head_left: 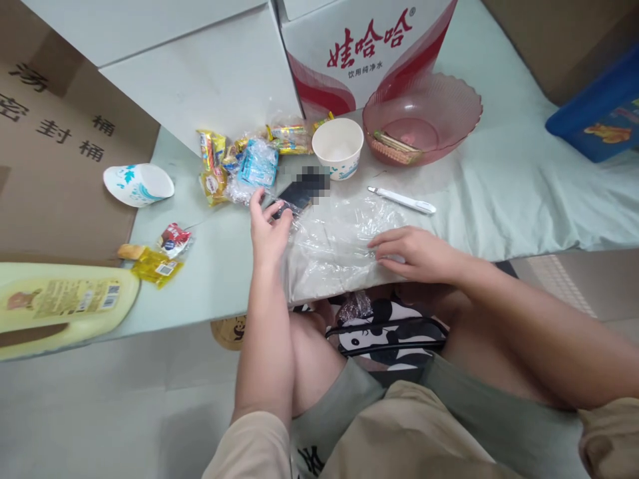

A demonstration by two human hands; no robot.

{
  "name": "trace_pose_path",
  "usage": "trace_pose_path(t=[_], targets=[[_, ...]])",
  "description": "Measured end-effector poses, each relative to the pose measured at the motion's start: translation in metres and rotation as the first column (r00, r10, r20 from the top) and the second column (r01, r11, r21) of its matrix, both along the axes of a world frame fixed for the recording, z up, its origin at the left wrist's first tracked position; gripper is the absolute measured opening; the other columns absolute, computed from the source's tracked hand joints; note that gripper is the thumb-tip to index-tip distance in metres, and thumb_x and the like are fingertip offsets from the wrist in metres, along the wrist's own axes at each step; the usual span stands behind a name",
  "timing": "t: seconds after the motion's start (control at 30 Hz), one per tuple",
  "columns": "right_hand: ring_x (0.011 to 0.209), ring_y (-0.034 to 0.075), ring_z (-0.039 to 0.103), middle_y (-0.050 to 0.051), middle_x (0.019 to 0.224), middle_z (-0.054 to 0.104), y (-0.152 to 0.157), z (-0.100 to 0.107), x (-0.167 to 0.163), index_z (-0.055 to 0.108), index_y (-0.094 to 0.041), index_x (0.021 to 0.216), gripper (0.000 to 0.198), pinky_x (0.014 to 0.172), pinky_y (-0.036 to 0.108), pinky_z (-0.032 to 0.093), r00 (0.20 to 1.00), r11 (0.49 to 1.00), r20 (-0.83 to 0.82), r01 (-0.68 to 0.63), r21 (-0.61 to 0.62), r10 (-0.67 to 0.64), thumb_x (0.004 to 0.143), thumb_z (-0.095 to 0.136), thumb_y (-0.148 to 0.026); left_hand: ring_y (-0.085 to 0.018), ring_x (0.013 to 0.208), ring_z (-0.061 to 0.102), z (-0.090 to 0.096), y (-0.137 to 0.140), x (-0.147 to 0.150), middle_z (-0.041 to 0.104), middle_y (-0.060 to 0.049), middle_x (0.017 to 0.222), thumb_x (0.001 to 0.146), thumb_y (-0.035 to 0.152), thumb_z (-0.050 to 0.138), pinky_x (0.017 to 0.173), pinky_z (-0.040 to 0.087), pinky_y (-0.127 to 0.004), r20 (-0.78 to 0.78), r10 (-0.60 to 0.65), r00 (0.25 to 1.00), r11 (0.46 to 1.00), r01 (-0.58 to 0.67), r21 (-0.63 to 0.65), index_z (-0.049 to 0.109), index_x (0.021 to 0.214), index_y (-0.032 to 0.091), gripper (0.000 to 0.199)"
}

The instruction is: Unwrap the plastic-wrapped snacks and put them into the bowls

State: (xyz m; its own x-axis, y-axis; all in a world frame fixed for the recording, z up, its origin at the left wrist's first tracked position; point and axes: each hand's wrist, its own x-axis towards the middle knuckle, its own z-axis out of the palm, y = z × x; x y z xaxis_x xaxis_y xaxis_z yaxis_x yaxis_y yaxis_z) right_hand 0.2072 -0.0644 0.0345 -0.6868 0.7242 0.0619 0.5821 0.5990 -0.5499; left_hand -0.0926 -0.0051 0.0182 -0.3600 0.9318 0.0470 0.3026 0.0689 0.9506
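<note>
A crumpled clear plastic bag [339, 233] lies flat on the cloth-covered surface in front of me. My left hand [269, 226] has curled fingers at the bag's left edge and pinches the film there. Just beyond those fingers is a dark phone [299, 193], partly blurred out. My right hand [412, 253] rests on the right side of the bag, its fingers stretched out. Behind the bag are a white paper cup [338, 150], standing upright, and a white utility knife [403, 199]. Several wrapped snacks [212, 159] and a blue packet [258, 163] are piled to the left.
A pink translucent bowl [449, 126] holding a small bundle stands before a white-and-red carton [369, 53]. On the left are a tipped paper cup [137, 185], yellow wrappers [157, 266] and a lying yellow bottle [64, 299]. A blue container [599, 113] is at far right.
</note>
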Motion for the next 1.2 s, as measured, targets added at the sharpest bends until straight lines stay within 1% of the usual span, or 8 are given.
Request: trace_pose_path(t=[0.17, 0.23, 0.3, 0.47, 0.63, 0.9, 1.03, 1.2], targets=[[0.091, 0.024, 0.073, 0.011, 0.101, 0.078, 0.011, 0.008, 0.000, 0.074, -0.018, 0.088, 0.025, 0.078, 0.037, 0.057, 0.920, 0.947, -0.234, 0.282, -0.157, -0.313, 0.092, 0.053, -0.030, -0.024, 0.116, 0.065, 0.015, -0.046, -0.002, 0.065, -0.010, 0.126, 0.080, 0.038, 0.069, 0.098, 0.054, -0.039, -0.360, -0.031, 0.932, 0.939, 0.151, 0.309, 0.059, 0.123, 0.023, 0.047], [0.086, 0.023, 0.072, 0.010, 0.094, 0.078, 0.014, 0.007, -0.003, 0.074, -0.019, 0.086, 0.024, 0.073, 0.036, 0.056, 0.884, 0.910, -0.254, 0.334, -0.246, -0.393, 0.090, 0.054, -0.031, -0.028, 0.123, 0.063, 0.023, -0.063, 0.005, 0.068, -0.011, 0.128, 0.073, 0.042, 0.076, 0.105, 0.052, -0.043, -0.466, -0.334, 0.820, 0.880, 0.448, 0.158, 0.064, 0.121, 0.021, 0.054], [0.090, 0.025, 0.072, 0.009, 0.096, 0.078, 0.016, 0.006, -0.004, 0.075, -0.019, 0.089, 0.024, 0.078, 0.038, 0.057, 0.853, 0.881, -0.271, 0.366, -0.300, -0.446, 0.088, 0.054, -0.031, -0.027, 0.119, 0.066, 0.028, -0.071, 0.011, 0.072, -0.010, 0.125, 0.072, 0.035, 0.075, 0.106, 0.052, -0.043, -0.448, -0.495, 0.745, 0.847, 0.528, -0.057, 0.069, 0.115, 0.021, 0.045], [0.110, 0.030, 0.069, 0.010, 0.116, 0.076, 0.014, 0.010, 0.010, 0.072, -0.021, 0.114, 0.035, 0.100, 0.051, 0.053, 0.801, 0.863, -0.357, 0.360, -0.354, -0.481, 0.092, 0.056, -0.043, -0.019, 0.076, 0.072, 0.022, -0.059, 0.008, 0.075, -0.004, 0.078, 0.076, 0.030, 0.067, 0.074, 0.059, -0.031, 0.009, -0.287, 0.958, 0.948, 0.285, -0.138, 0.068, 0.080, 0.019, 0.012], [0.113, 0.032, 0.069, 0.011, 0.118, 0.073, 0.007, 0.010, 0.021, 0.058, -0.026, 0.133, 0.067, 0.102, 0.051, 0.052, 0.789, 0.896, -0.484, 0.184, -0.403, -0.380, 0.080, 0.073, -0.064, -0.013, 0.057, 0.064, 0.019, -0.044, -0.003, 0.068, 0.000, 0.069, 0.067, 0.031, 0.074, 0.047, 0.045, -0.021, 0.314, -0.045, 0.948, 0.982, 0.101, -0.163, 0.062, 0.083, 0.020, 0.023], [0.058, 0.013, 0.065, 0.000, 0.079, 0.068, 0.014, 0.009, -0.001, 0.059, -0.022, 0.102, 0.026, 0.064, 0.031, 0.057, 0.526, 0.620, -0.381, 0.412, -0.668, -0.760, 0.087, 0.070, -0.040, -0.007, 0.044, 0.052, 0.014, -0.036, -0.002, 0.069, 0.004, 0.069, 0.063, 0.022, 0.077, 0.040, 0.034, -0.016, 0.351, 0.000, 0.936, 0.977, 0.075, -0.199, 0.056, 0.097, 0.023, 0.041], [0.064, 0.014, 0.069, 0.004, 0.085, 0.072, 0.018, 0.010, 0.000, 0.061, -0.021, 0.095, 0.024, 0.058, 0.025, 0.053, 0.482, 0.577, -0.371, 0.403, -0.710, -0.793, 0.089, 0.067, -0.044, -0.004, 0.036, 0.033, 0.007, -0.025, 0.010, 0.064, 0.005, 0.061, 0.072, 0.019, 0.070, 0.036, 0.022, -0.017, 0.216, 0.033, 0.976, 0.985, 0.005, -0.173, 0.056, 0.093, 0.022, 0.026], [0.059, 0.012, 0.065, 0.002, 0.075, 0.069, 0.023, 0.005, 0.001, 0.061, -0.020, 0.093, 0.014, 0.054, 0.024, 0.050, 0.463, 0.500, -0.259, 0.535, -0.681, -0.848, 0.087, 0.067, -0.032, -0.007, 0.044, 0.044, 0.004, -0.023, 0.020, 0.060, 0.005, 0.061, 0.075, 0.014, 0.059, 0.042, 0.031, -0.017, 0.257, 0.067, 0.964, 0.987, -0.025, -0.162, 0.053, 0.088, 0.022, 0.016]])
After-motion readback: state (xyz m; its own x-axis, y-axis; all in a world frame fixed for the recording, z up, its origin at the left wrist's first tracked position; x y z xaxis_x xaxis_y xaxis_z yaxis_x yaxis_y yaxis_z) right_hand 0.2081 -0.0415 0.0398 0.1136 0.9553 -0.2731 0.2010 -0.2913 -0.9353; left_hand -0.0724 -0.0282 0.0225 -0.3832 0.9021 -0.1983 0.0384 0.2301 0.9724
